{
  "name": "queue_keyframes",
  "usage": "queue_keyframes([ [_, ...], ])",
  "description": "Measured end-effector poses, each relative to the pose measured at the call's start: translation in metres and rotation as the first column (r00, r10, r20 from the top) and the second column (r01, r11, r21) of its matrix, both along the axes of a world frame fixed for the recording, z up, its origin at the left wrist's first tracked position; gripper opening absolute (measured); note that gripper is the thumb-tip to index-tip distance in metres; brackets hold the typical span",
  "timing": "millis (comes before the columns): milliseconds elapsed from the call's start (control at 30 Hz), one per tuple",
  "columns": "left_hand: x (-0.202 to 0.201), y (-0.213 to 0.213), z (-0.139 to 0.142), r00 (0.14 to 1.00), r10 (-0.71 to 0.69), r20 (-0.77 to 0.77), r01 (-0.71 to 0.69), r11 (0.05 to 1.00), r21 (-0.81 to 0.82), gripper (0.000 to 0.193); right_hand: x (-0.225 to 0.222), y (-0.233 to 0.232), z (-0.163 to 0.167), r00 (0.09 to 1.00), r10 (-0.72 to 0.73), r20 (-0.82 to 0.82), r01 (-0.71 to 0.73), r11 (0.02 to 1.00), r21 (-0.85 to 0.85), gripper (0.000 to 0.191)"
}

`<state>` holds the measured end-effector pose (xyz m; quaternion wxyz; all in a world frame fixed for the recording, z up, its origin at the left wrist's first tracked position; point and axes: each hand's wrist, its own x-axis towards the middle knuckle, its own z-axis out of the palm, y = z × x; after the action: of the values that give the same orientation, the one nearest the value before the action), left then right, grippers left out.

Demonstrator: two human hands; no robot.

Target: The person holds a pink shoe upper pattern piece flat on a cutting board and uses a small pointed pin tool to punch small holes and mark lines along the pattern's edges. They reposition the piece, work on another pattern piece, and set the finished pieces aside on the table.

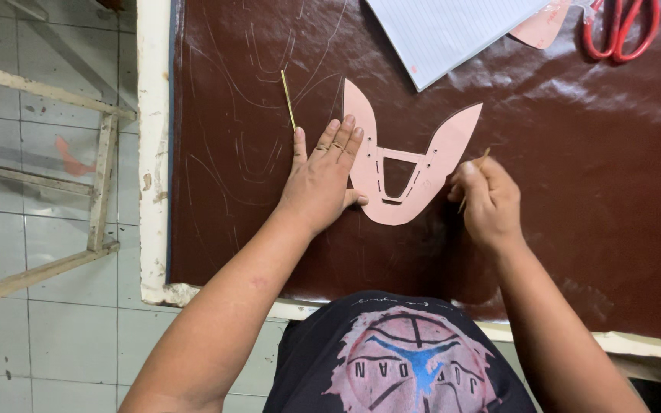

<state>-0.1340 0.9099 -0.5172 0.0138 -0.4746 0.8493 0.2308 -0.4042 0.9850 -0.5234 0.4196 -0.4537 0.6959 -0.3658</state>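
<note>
Pressed flat with fingers spread, the left hand is laid on the left edge of a pink paper pattern, which is spread on the dark brown leather sheet covering the counter. At the pattern's right edge, the right hand is closed around a thin yellowish stick, its tip touching the leather just beside the cutout. A second thin stick is seen lying above the left fingers, while a lined white sheet and red-handled scissors are placed at the far edge.
</note>
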Motion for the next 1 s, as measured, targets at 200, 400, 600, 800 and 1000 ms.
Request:
queue_keyframes([
  [200,0.0024,-0.0001,-0.0066,1.000,-0.019,-0.014,0.019,1.000,-0.014,0.110,-0.0018,-0.0001,-0.0014,0.776,0.096,-0.623,-0.204,0.973,-0.104,0.043],
  [400,0.0024,-0.0016,-0.0074,1.000,-0.030,0.000,0.030,0.999,0.011,0.111,0.0023,-0.0030,0.0031,0.768,0.120,-0.629,-0.201,0.978,-0.058,0.050],
  [600,0.0036,-0.0022,-0.0038,0.999,-0.031,0.020,0.031,0.999,0.012,0.110,0.0015,-0.0028,0.0032,0.767,0.128,-0.629,-0.216,0.974,-0.065,0.050],
  [800,0.0041,-0.0015,-0.0026,1.000,-0.025,0.015,0.025,1.000,0.006,0.110,0.0022,-0.0011,0.0034,0.771,0.116,-0.626,-0.215,0.973,-0.085,0.051],
  [1000,0.0050,-0.0005,-0.0051,1.000,-0.021,-0.007,0.021,1.000,-0.005,0.110,0.0016,-0.0005,0.0023,0.771,0.113,-0.626,-0.213,0.973,-0.087,0.050],
])
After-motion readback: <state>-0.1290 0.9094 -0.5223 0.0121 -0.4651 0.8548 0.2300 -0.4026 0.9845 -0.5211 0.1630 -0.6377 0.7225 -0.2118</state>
